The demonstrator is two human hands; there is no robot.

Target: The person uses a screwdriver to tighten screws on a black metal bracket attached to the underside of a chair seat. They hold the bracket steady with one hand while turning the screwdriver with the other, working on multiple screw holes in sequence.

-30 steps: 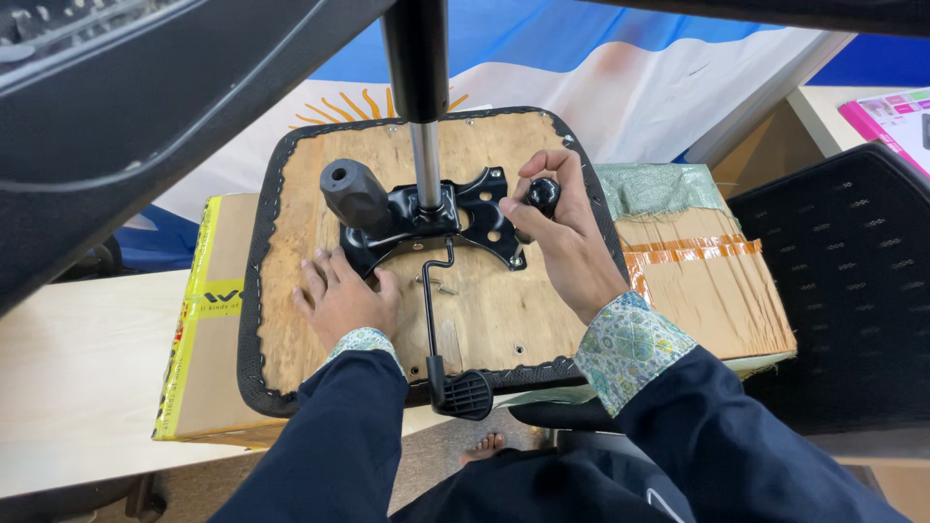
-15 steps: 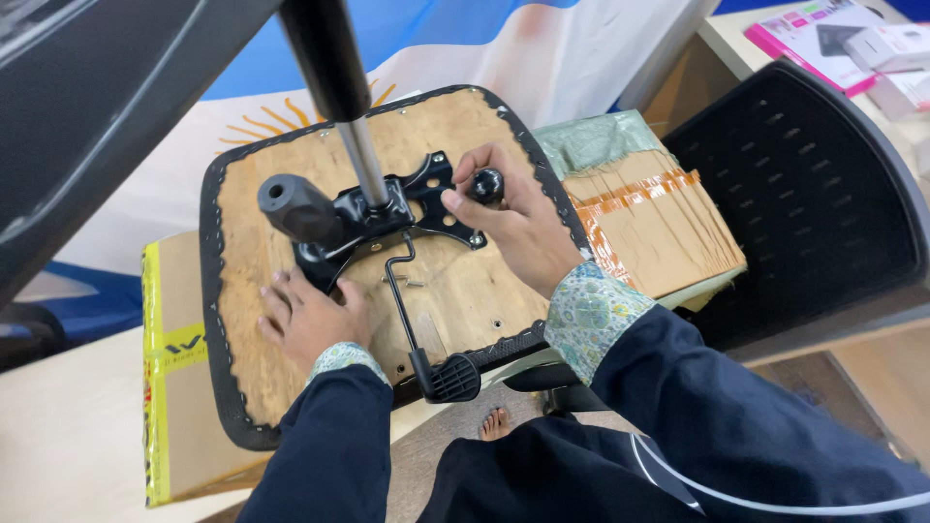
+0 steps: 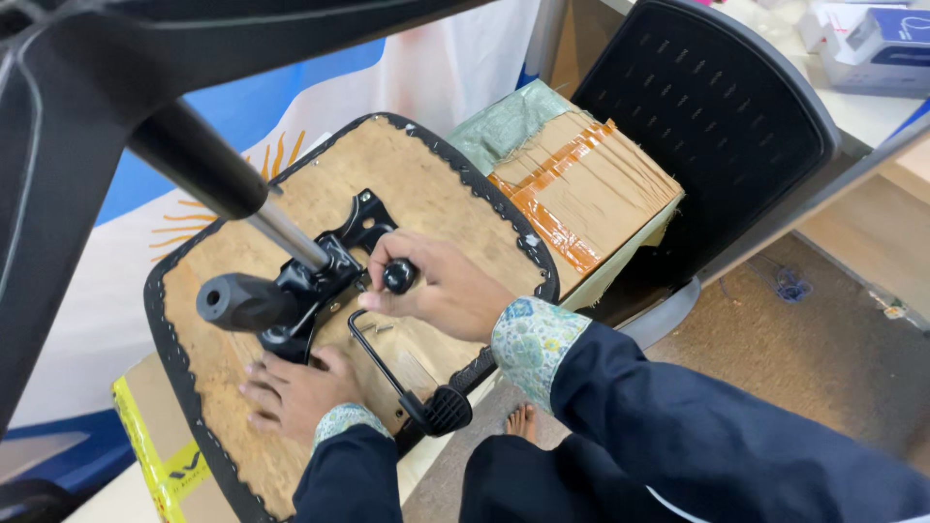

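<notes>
Since a moment ago my view has swung left and closer, so the upturned chair seat with its bare plywood underside now sits tilted, its far edge pointing up right, and the black perforated plastic chair back fills the far right. My right hand has slid from the far right corner of the black metal tilt mechanism to its near side, where my fingers are clenched around a small round black knob. My left hand stays flat and released on the rough wood, pressing beside the mechanism's near left edge. The plywood is grainy and pale brown, rimmed by black fabric fixed with a row of staples. A smooth chrome gas cylinder rises from the mechanism into a matt black sleeve. A thin bent black lever with a ribbed paddle end lies across the wood towards me. The seat rests on a brown cardboard box with yellow tape; another taped cardboard box lies to the right.
</notes>
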